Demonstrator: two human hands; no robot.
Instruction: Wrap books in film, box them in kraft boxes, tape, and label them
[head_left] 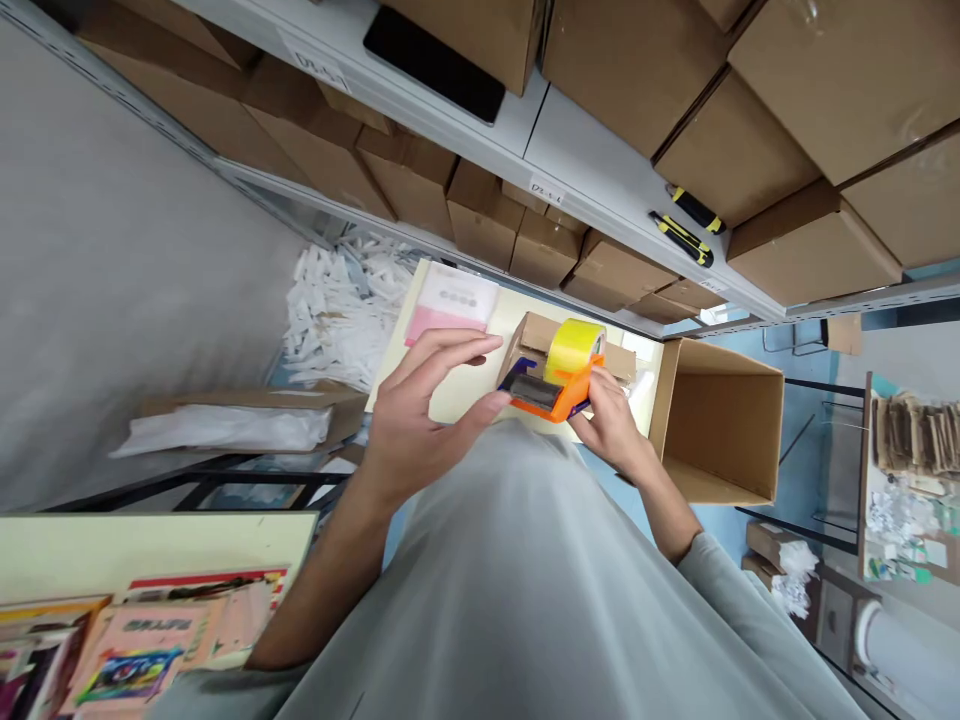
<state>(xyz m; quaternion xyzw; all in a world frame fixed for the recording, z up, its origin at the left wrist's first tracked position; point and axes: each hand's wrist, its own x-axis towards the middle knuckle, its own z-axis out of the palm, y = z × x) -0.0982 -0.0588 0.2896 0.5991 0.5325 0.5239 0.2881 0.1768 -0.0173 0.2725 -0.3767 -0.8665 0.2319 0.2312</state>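
My right hand (615,420) is closed around the handle of an orange tape dispenser (559,390) that carries a yellow tape roll (574,347). The dispenser sits against a small brown cardboard box (534,340) on a pale yellow table (465,385). My left hand (424,410) hovers just left of the dispenser with fingers curved and apart; its thumb tip is at the dispenser's blue front edge, and nothing shows in it.
An open empty carton (720,420) stands right of the table. A pink-and-white packet (450,305) lies on the table's far side. White packets (337,310) are heaped to the left. Shelves (585,150) above hold cartons, a black phone (435,65) and two yellow-black cutters (686,225).
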